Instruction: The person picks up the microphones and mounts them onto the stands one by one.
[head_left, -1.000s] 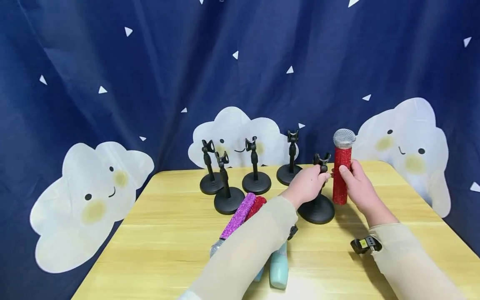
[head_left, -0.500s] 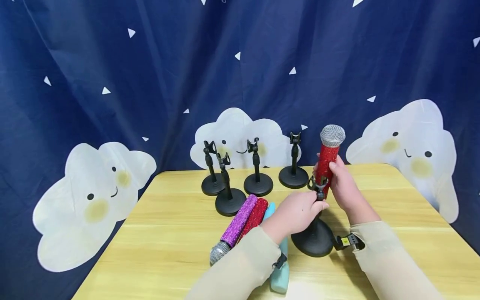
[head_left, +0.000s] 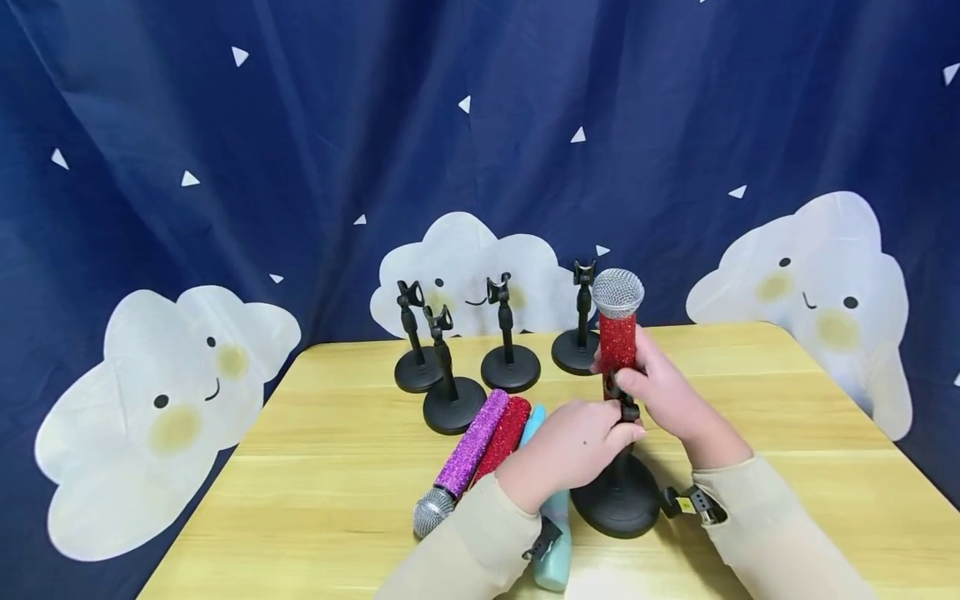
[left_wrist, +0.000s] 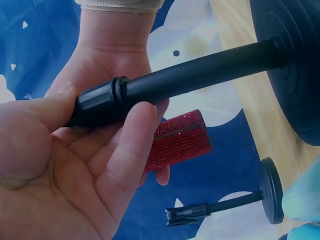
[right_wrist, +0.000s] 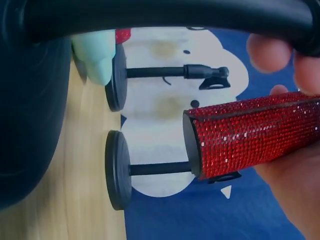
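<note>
In the head view a red glittery microphone (head_left: pixel 617 333) with a silver head stands nearly upright, gripped by the right hand (head_left: pixel 671 396) at the holder of a black stand (head_left: pixel 617 500). The left hand (head_left: pixel 573 446) grips that stand's neck just below the holder. The left wrist view has the left hand (left_wrist: pixel 65 170) with thumb and fingers round the stand's neck (left_wrist: pixel 100 102), the red handle (left_wrist: pixel 182 140) behind it. In the right wrist view the right hand (right_wrist: pixel 300 180) is wrapped round the red handle (right_wrist: pixel 255 135); whether it sits in the clip cannot be told.
Several more black stands (head_left: pixel 510 368) with bare clips stand towards the back of the wooden table (head_left: pixel 315 467). A purple microphone (head_left: pixel 472 446), another red one (head_left: pixel 504 437) and a turquoise one (head_left: pixel 553 558) lie left of the held stand, partly beneath the left arm.
The gripped stand has come nearer the table's front edge. The right hand has brought the red microphone leftward and down from beside the stand to its holder.
</note>
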